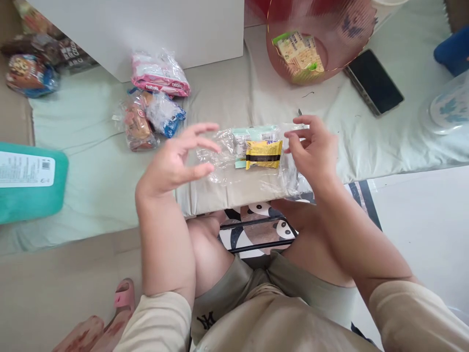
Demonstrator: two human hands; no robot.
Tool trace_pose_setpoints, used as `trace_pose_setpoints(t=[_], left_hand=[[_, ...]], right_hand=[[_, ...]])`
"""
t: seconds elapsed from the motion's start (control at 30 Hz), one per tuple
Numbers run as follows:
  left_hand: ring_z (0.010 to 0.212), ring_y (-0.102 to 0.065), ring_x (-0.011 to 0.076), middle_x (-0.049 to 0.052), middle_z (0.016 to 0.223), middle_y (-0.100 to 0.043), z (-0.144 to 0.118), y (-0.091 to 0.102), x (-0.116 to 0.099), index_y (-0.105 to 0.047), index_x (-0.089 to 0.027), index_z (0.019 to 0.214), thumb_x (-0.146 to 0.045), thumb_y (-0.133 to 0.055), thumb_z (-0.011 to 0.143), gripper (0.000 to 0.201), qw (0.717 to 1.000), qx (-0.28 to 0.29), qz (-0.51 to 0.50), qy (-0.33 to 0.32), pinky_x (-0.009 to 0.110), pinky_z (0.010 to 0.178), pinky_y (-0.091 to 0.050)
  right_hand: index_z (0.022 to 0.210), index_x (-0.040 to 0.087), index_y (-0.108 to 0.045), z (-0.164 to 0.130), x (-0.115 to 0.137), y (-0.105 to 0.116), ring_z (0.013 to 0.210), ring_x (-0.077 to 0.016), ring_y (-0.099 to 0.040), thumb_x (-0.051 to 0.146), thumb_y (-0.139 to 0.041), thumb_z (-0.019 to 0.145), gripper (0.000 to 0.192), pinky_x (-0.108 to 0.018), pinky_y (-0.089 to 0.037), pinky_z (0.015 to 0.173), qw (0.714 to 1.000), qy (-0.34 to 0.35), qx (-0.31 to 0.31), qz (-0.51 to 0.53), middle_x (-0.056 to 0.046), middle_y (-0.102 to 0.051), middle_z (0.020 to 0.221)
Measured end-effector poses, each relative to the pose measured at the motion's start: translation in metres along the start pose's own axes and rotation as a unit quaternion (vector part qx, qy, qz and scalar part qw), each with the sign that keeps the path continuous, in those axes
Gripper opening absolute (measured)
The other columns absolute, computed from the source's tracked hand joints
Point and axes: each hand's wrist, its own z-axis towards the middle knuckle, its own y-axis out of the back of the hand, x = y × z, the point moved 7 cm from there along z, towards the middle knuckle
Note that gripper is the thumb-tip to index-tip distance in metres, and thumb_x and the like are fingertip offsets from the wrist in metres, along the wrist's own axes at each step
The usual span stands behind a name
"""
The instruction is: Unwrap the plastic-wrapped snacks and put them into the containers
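A clear plastic bag (223,168) lies spread on the cloth in front of me. On or inside it, I cannot tell which, are a yellow packet (263,152) with a dark band and a pale mint packet (240,142) partly beneath it. My left hand (172,159) hovers at the bag's left side, fingers and thumb spread, holding nothing. At its right edge is my right hand (313,149), fingers curved and apart, with nothing visible in them. Whether the right fingertips touch the plastic is unclear.
Wrapped snacks (139,120) and a pink-white pack (159,76) lie left of centre, by a white box (154,29). A pink ribbed bowl (276,61) holds packets. Right of it rests a phone (375,83). A green container (32,195) stands far left.
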Motion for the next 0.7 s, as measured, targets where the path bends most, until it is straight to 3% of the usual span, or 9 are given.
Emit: trace_pose_setpoints(t=[0.07,0.1,0.2,0.23,0.3,0.4,0.47,0.57,0.7], left_hand=[[0.147,-0.050,0.0302,0.009,0.151,-0.059,0.005,0.003,0.007,-0.071,-0.030,0.120,-0.052,-0.080,0.079,0.048,0.997,-0.077,0.031,0.003,0.053,0.128,-0.036],[0.149,-0.047,0.0315,0.010,0.154,-0.055,0.007,-0.002,0.011,-0.066,-0.030,0.129,-0.053,-0.084,0.075,0.062,0.995,-0.074,0.057,0.016,0.052,0.128,-0.036],[0.152,-0.042,0.0366,0.012,0.163,-0.043,0.011,-0.028,0.023,-0.055,-0.030,0.146,-0.046,-0.095,0.060,0.096,0.991,0.015,0.118,0.054,0.051,0.125,-0.041],[0.150,-0.046,0.0361,0.011,0.163,-0.043,0.011,-0.032,0.025,-0.054,-0.030,0.147,-0.041,-0.094,0.060,0.097,0.989,0.021,0.131,0.064,0.048,0.122,-0.044],[0.134,-0.060,0.0309,0.009,0.153,-0.052,0.012,-0.032,0.028,-0.060,-0.030,0.140,-0.031,-0.087,0.068,0.077,0.985,-0.020,0.151,0.074,0.042,0.113,-0.052],[0.090,-0.070,0.0208,0.005,0.112,-0.071,0.018,-0.024,0.031,-0.073,-0.024,0.103,-0.023,-0.072,0.078,0.026,0.978,-0.116,0.155,0.074,0.037,0.093,-0.058],[0.069,-0.063,0.0162,0.001,0.082,-0.068,0.023,-0.021,0.039,-0.069,-0.022,0.080,-0.024,-0.067,0.081,0.003,0.974,-0.162,0.131,0.089,0.034,0.080,-0.058],[0.058,-0.055,0.0139,-0.001,0.064,-0.057,0.031,-0.019,0.063,-0.062,-0.023,0.074,-0.030,-0.061,0.090,0.018,0.966,-0.215,0.063,0.126,0.032,0.069,-0.054],[0.067,-0.061,0.0150,0.001,0.075,-0.061,0.037,-0.025,0.092,-0.059,-0.023,0.086,-0.055,-0.044,0.104,0.039,0.963,-0.235,-0.024,0.129,0.035,0.073,-0.056]], right_hand=[[0.111,0.029,-0.062,-0.003,0.003,-0.001,0.083,-0.0205,-0.075,0.026,-0.062,0.088,0.024,-0.037,-0.057,0.074,0.999,0.034,0.000,0.023,-0.005,-0.078,0.113],[0.109,0.029,-0.061,-0.005,0.005,-0.003,0.092,-0.0222,-0.076,0.027,-0.062,0.087,0.022,-0.039,-0.058,0.077,0.998,0.056,0.011,0.026,-0.006,-0.076,0.120],[0.102,0.028,-0.061,-0.008,0.015,-0.014,0.119,-0.0291,-0.071,0.028,-0.063,0.084,0.018,-0.049,-0.057,0.099,0.986,0.149,0.076,-0.014,-0.009,-0.073,0.128],[0.103,0.027,-0.062,-0.010,0.018,-0.019,0.127,-0.0317,-0.067,0.030,-0.064,0.083,0.021,-0.053,-0.054,0.106,0.977,0.183,0.101,-0.039,-0.011,-0.072,0.131],[0.114,0.026,-0.064,-0.011,0.021,-0.027,0.137,-0.0359,-0.060,0.035,-0.067,0.081,0.034,-0.058,-0.047,0.115,0.958,0.232,0.144,-0.085,-0.014,-0.067,0.140],[0.134,0.023,-0.059,-0.009,0.017,-0.038,0.143,-0.0398,-0.053,0.042,-0.073,0.079,0.060,-0.059,-0.045,0.116,0.945,0.243,0.180,-0.127,-0.017,-0.058,0.151],[0.143,0.024,-0.054,-0.006,0.012,-0.042,0.144,-0.0421,-0.051,0.045,-0.075,0.077,0.073,-0.059,-0.048,0.112,0.944,0.229,0.189,-0.146,-0.018,-0.050,0.158],[0.150,0.026,-0.047,-0.004,0.008,-0.045,0.139,-0.0437,-0.053,0.043,-0.075,0.076,0.081,-0.057,-0.053,0.104,0.945,0.213,0.189,-0.161,-0.018,-0.044,0.161],[0.152,0.024,-0.043,-0.004,0.007,-0.044,0.125,-0.0412,-0.059,0.039,-0.078,0.071,0.089,-0.054,-0.056,0.097,0.948,0.208,0.172,-0.167,-0.018,-0.054,0.142]])
